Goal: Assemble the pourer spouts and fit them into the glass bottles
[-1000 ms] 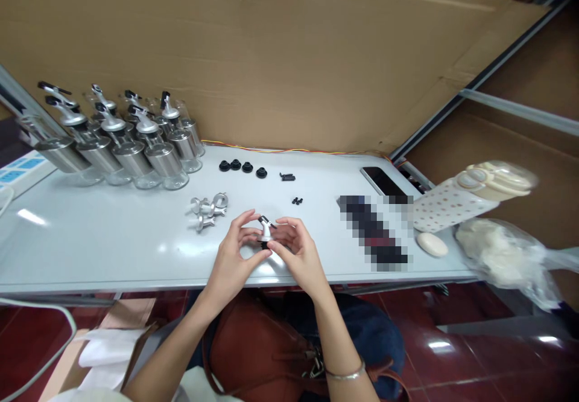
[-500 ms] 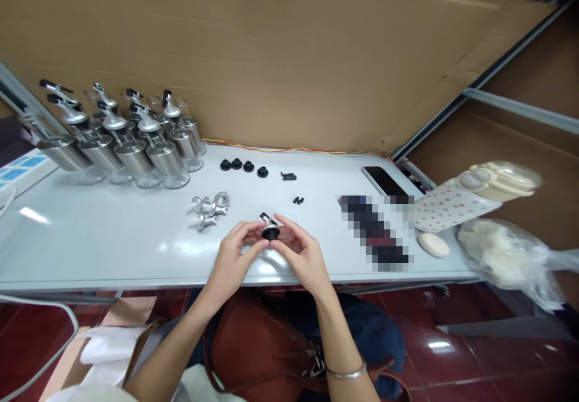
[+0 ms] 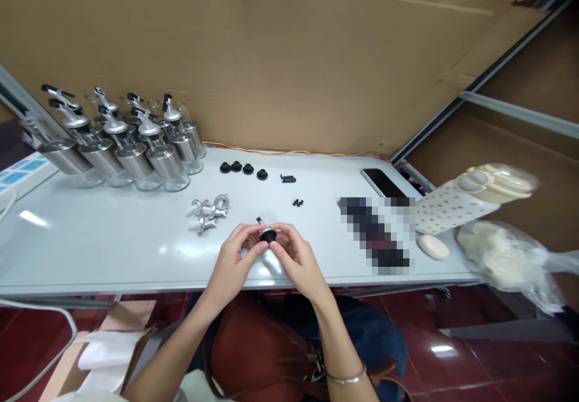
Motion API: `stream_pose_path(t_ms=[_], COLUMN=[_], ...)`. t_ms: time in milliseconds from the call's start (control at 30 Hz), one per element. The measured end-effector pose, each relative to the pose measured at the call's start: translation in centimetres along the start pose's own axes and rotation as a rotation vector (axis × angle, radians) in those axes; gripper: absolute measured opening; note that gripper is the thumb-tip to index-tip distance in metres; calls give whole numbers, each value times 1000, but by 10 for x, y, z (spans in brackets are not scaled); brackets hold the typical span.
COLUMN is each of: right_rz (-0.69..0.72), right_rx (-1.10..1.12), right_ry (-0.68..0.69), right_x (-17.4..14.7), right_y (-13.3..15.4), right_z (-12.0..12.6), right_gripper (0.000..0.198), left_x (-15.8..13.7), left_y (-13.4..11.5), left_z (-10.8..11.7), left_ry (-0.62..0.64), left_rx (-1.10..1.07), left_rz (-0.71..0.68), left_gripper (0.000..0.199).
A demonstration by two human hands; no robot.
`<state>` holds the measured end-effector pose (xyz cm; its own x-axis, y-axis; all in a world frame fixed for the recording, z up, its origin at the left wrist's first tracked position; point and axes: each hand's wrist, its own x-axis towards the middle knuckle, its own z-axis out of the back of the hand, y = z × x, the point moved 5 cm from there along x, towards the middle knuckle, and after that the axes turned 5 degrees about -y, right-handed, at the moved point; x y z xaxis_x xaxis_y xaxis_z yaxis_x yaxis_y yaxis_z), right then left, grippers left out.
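Note:
Between my hands, just above the table's front part, is a pourer spout (image 3: 268,235) with a silver cap, black ribbed stopper and black flip tip pointing away from me. My left hand (image 3: 242,250) pinches it from the left, thumb at the stopper. From the right, my right hand (image 3: 292,250) grips the same spout, its fingers now curled round the cap. Further left lie several loose silver spout tops (image 3: 208,210). Beyond my hands are a row of black stoppers (image 3: 248,169), a few black flip levers (image 3: 288,178) and tiny black pieces (image 3: 298,203).
Glass-and-steel bottles with pourers (image 3: 131,157) crowd the back left, near a power strip (image 3: 22,175). On the right are a phone (image 3: 384,185), a dotted flask (image 3: 456,203), a pale oval object (image 3: 433,247) and a plastic bag (image 3: 502,257). Cardboard (image 3: 307,58) stands behind the table.
My right fingers have come down from beside the flip tip and closed round the spout's cap. The spout has tipped slightly and shifted a little left; my left hand stays on it.

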<state>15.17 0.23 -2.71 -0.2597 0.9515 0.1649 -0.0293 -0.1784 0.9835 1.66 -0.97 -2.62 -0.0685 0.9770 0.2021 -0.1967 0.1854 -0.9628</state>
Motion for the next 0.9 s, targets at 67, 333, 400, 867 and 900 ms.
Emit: stream_pose_path(t_ms=[67,333,400,867,900], right_rz=[-7,-24,2,-22,-13], right_rx=[-24,-81,-107,-67,-64], right_ry=[7,19,12,-176,-168], right_x=[-1,0,1,4,4], right_y=[0,-3,-2,-15,-14], right_z=[0,3,4,13,12], right_gripper=[22,24,24,38,37], left_x=[-1,-1,0,68,77], left_y=[-1,-11,-15,-59,-57], left_z=[0,0,1,232,258], left_ry=[6,55,62,-1115,-1209], left_rx=[-28,-10,40,197,236], left_rz=[-2,24,2,-307,-263], left_gripper=[22,19,19,42,49])
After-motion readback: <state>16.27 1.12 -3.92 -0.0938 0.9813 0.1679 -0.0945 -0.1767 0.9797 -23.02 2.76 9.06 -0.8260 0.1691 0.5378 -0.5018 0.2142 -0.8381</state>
